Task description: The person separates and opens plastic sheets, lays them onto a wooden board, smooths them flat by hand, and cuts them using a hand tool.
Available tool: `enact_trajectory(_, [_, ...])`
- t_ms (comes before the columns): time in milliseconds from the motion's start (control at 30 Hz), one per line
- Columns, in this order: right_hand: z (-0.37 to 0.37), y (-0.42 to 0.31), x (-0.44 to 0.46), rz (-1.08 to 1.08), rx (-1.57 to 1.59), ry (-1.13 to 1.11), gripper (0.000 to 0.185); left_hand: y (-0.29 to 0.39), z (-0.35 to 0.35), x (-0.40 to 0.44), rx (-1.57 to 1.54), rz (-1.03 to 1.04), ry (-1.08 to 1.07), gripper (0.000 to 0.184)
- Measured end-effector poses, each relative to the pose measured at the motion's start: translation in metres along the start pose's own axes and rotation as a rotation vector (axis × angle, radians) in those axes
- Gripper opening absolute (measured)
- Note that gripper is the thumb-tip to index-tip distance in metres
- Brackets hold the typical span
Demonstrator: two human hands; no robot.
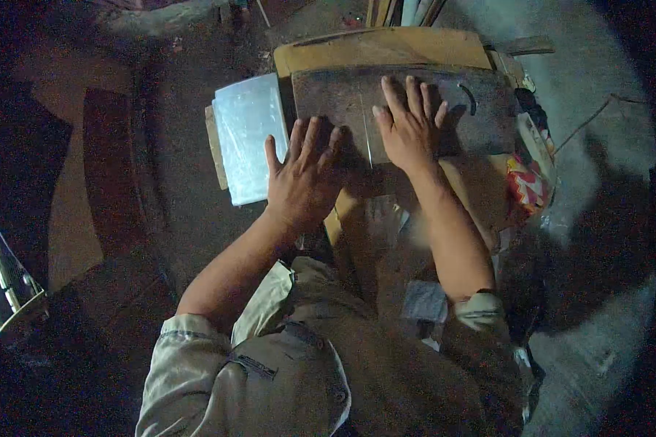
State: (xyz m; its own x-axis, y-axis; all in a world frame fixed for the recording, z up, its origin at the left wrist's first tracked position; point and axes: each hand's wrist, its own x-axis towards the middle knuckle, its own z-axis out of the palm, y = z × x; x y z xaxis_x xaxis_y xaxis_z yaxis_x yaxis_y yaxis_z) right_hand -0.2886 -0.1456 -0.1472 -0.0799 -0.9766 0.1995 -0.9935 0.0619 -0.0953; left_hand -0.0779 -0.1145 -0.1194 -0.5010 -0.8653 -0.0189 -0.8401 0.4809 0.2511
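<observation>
A dark, worn board [328, 91] lies across a yellowish surface in front of me. My right hand [410, 135] rests palm down on it, fingers spread. My left hand [306, 175] is also palm down with its fingers apart, over the board's near left corner; its thumb reaches the edge of a stack of shiny clear plastic sheets or bags [248, 138]. Between the hands a thin pale line [364, 131] runs along the board; I cannot tell whether it is a strip or an edge. A small black curved piece [467, 99] lies right of my right hand.
The yellowish panel [386, 45] shows beyond the board. At the right edge sits a red, white and yellow packet [525, 186] beside dark clutter. Long pieces [408, 11] stand at the top. A shiny framed object [11, 280] is at far left. Floor is dim around.
</observation>
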Motion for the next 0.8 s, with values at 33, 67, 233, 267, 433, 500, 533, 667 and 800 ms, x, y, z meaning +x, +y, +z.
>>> enact_trajectory(33, [-0.004,0.001,0.002,0.011,-0.002,0.011,0.051,0.0,0.002,0.001,0.0,-0.013,0.004,0.072])
enact_trajectory(67, [-0.007,0.0,0.001,0.013,-0.002,0.007,0.051,0.0,0.001,0.003,-0.001,-0.012,0.001,0.072])
enact_trajectory(233, [-0.029,-0.009,-0.033,-0.007,0.056,0.035,0.052,-0.004,-0.003,0.016,-0.032,-0.003,0.038,0.069])
enact_trajectory(267, [-0.028,-0.008,-0.039,-0.026,0.055,-0.025,0.052,-0.004,-0.004,0.015,-0.033,-0.003,0.033,0.069])
enact_trajectory(433, [-0.014,0.006,-0.033,-0.055,0.037,-0.03,0.051,0.0,-0.001,-0.006,-0.022,0.013,0.003,0.078])
enact_trajectory(500, [-0.011,0.01,-0.027,-0.067,0.072,-0.018,0.051,0.002,-0.002,-0.015,0.009,0.006,-0.049,0.078])
enact_trajectory(533, [-0.01,0.011,-0.026,-0.084,0.104,-0.007,0.051,0.003,-0.002,-0.019,0.036,-0.005,-0.099,0.078])
enact_trajectory(667, [-0.016,0.007,-0.035,-0.069,0.143,0.002,0.051,0.007,-0.004,-0.022,-0.021,-0.023,-0.087,0.082])
enact_trajectory(800, [-0.014,0.008,-0.038,-0.056,0.099,-0.047,0.05,0.01,0.0,-0.027,-0.035,-0.028,-0.095,0.083])
